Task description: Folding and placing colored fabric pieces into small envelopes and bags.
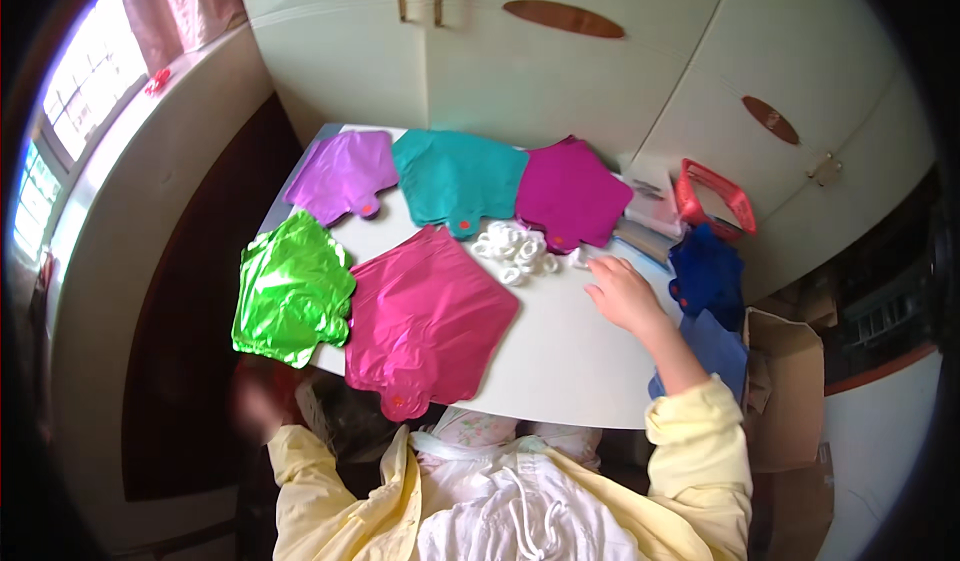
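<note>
Reaching across the white table (560, 351), we see our right hand (622, 294) resting on the tabletop with its fingers (598, 265) stretched forward and close together, their tips touching a small white piece (578, 257) just beside the heap of white rings (514, 246). Our left hand (258, 396) hangs below the table's near left corner, blurred, so we cannot tell how its fingers lie. Flat foil balloons crowd the far and left edges: purple (342, 173), teal (457, 178), magenta (570, 193), green (292, 289) overhanging the left edge, and pink (425, 319) reaching over the near edge. Bare tabletop lies between the pink balloon and our right forearm. Blue balloons (708, 279) and a red frame (714, 197) sit off the right edge.
</note>
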`<control>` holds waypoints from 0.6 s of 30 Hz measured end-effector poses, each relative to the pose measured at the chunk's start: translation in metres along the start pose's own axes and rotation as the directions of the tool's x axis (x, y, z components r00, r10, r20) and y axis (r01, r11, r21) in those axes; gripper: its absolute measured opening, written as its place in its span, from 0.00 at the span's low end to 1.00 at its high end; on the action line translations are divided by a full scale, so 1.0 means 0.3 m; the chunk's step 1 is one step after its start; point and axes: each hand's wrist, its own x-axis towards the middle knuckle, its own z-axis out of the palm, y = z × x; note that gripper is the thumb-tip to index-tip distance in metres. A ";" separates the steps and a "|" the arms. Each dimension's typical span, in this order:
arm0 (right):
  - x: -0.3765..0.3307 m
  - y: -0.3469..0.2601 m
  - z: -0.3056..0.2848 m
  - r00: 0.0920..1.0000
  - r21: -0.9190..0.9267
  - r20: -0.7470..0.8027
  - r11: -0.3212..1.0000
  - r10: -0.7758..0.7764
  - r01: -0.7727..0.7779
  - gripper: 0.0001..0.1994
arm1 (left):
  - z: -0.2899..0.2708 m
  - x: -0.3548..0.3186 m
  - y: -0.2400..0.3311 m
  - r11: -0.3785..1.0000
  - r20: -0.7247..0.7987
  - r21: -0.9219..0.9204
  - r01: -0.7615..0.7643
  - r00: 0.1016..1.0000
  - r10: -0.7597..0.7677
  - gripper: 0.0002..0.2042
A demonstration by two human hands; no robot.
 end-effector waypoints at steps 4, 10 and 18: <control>0.076 0.078 0.179 0.989 -0.232 -0.005 0.962 0.146 -0.143 0.12 | 0.105 -0.196 0.332 0.847 0.190 -0.085 -0.525 0.826 0.531 0.07; 0.091 0.086 0.237 0.971 -0.370 -0.227 0.929 -0.075 -0.014 0.05 | 0.348 -0.835 0.653 0.643 0.792 -0.154 -0.750 0.296 0.535 0.08; 0.100 0.110 0.148 0.982 -0.206 -0.187 0.975 0.038 -0.077 0.05 | 0.866 -1.291 0.369 -0.011 0.812 -0.569 -0.822 -0.564 0.149 0.09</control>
